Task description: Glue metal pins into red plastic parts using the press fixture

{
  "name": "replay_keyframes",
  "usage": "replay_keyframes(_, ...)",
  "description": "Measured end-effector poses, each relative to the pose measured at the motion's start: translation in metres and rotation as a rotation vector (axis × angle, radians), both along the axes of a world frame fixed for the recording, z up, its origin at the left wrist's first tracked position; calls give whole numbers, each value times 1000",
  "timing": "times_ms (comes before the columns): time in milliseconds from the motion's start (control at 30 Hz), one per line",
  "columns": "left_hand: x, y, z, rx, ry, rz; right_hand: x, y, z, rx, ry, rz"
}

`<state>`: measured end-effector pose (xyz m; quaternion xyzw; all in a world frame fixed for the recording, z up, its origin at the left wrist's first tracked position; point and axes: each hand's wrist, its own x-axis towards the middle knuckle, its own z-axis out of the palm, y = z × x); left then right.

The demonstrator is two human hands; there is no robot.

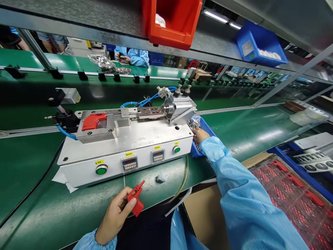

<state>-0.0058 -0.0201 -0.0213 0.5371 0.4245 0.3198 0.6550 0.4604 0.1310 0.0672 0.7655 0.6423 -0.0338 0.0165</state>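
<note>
My left hand [118, 210] is closed around a red pistol-shaped plastic part [135, 204], its thin nose pointing up and away from me. Over at the right end of the white press machine [145, 137], my right hand [200, 134] reaches into a blue bin [208, 129] of small metal parts [194, 122]. Its fingers are curled together among them, and what they grip is hidden. Another red pistol-shaped part [94, 121] lies in the metal fixture [102, 136] on the left of the machine, in line with a metal rod.
A small grey-white piece [161, 177] lies before the machine. Trays of red parts [291, 194] stand at lower right. A red bin [171, 24] and a blue bin [261, 45] hang overhead. A co-worker's hands [124, 58] are across the line.
</note>
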Motion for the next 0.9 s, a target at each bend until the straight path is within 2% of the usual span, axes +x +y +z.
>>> replay_keyframes(133,2,1,2,-14,-27,18,-1,0,11,55,149,-59)
replay_keyframes(300,2,1,0,-25,-41,-15,-5,-21,32,260,375,-103)
replay_keyframes(367,2,1,-1,-26,-36,-26,-9,-33,46,327,457,-97)
replay_keyframes(467,2,1,-3,-14,-36,-32,-26,-51,76,427,606,-56)
replay_keyframes(600,7,4,-1,26,-71,-51,-72,-59,120,574,800,72)
replay_keyframes(667,10,9,3,51,-98,-48,-101,-52,135,570,813,170)
replay_keyframes(767,14,17,9,78,-130,-14,-150,-24,146,474,779,398)
replay_keyframes(833,14,21,11,89,-145,13,-186,4,146,417,739,561)
replay_keyframes(900,14,23,12,91,-148,34,-224,34,142,424,697,681)
